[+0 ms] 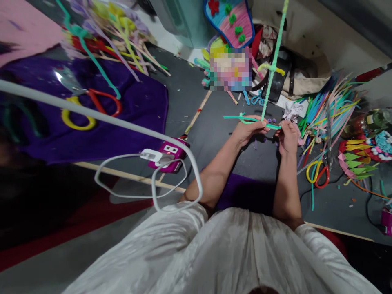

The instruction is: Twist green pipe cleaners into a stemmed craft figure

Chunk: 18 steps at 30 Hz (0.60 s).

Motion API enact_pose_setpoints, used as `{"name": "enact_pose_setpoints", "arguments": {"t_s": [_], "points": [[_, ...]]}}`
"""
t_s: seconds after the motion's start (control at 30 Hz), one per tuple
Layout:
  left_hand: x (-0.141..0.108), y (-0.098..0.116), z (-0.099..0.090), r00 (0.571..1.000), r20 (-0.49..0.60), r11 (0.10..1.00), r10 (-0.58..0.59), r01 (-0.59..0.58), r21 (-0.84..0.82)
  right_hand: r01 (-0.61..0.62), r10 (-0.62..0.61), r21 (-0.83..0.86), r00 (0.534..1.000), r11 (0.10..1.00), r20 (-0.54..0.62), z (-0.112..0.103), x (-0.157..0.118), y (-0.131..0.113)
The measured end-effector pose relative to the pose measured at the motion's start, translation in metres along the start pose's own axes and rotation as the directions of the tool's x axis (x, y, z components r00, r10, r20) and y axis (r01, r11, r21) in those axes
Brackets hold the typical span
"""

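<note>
My left hand point(249, 130) pinches a green pipe cleaner point(232, 117) near the lower end of a long twisted stem point(271, 83). The stem is pale green, yellowish at its top, and a short yellow pipe cleaner point(278, 70) is wound across it. It stands up and away from me above the table. My right hand point(288, 134) closes its fingertips on the right end of the green pipe cleaner, a little apart from the left hand. Below the hands lie small purple bits point(265, 140).
Right of my hands lie loose pipe cleaners point(326, 106) and red-yellow scissors point(318, 173). On the left, larger scissors point(92, 108) rest on purple cloth point(137, 118). A white cable point(122, 122) runs past a purple power socket point(171, 153). Fuzzy decorated pieces point(229, 20) stand behind.
</note>
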<state>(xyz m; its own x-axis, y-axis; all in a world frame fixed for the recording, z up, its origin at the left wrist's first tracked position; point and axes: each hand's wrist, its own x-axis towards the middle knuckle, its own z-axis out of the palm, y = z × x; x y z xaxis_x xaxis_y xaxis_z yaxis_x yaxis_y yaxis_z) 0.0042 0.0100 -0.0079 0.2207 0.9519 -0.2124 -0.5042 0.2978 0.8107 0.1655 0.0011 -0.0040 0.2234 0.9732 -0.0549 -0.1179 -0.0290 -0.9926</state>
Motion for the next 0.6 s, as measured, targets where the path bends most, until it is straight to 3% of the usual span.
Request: {"name": "enact_pose_setpoints", "arguments": {"t_s": [0.1, 0.17, 0.23, 0.3, 0.4, 0.5, 0.6], "points": [[0.0008, -0.0003, -0.0006, 1.0, -0.009, 1.0, 0.007, -0.007, -0.024, -0.068, 0.063, 0.095, 0.996, 0.993, 0.062, 0.0022, -0.0003, 0.0003], [0.0005, -0.0019, 0.0004, 0.999, -0.031, 0.999, 0.04, -0.04, -0.009, -0.027, 0.027, -0.003, 0.999, 1.0, 0.023, 0.0025, -0.0006, 0.0004], [-0.0006, -0.0039, 0.0023, 0.994, -0.058, 0.996, 0.088, -0.086, 0.037, 0.074, -0.087, -0.211, 0.995, 0.975, -0.053, 0.0021, -0.0013, -0.0002], [-0.0023, -0.0053, 0.0046, 0.987, -0.066, 0.984, 0.146, -0.138, 0.114, 0.168, -0.232, -0.448, 0.968, 0.878, -0.092, 0.0018, -0.003, -0.0011], [-0.0051, -0.0051, 0.0068, 0.963, -0.026, 0.923, 0.269, -0.25, 0.294, 0.223, -0.368, -0.704, 0.928, 0.674, -0.059, 0.0023, -0.0061, -0.0014], [-0.0065, -0.0049, 0.0065, 0.907, 0.064, 0.8, 0.417, -0.399, 0.447, 0.215, -0.403, -0.822, 0.915, 0.527, -0.019, 0.0026, -0.0077, 0.0007], [-0.0058, -0.0075, 0.0053, 0.832, 0.19, 0.684, 0.521, -0.54, 0.491, 0.181, -0.402, -0.875, 0.915, 0.45, -0.018, 0.002, -0.0077, 0.003]]}}
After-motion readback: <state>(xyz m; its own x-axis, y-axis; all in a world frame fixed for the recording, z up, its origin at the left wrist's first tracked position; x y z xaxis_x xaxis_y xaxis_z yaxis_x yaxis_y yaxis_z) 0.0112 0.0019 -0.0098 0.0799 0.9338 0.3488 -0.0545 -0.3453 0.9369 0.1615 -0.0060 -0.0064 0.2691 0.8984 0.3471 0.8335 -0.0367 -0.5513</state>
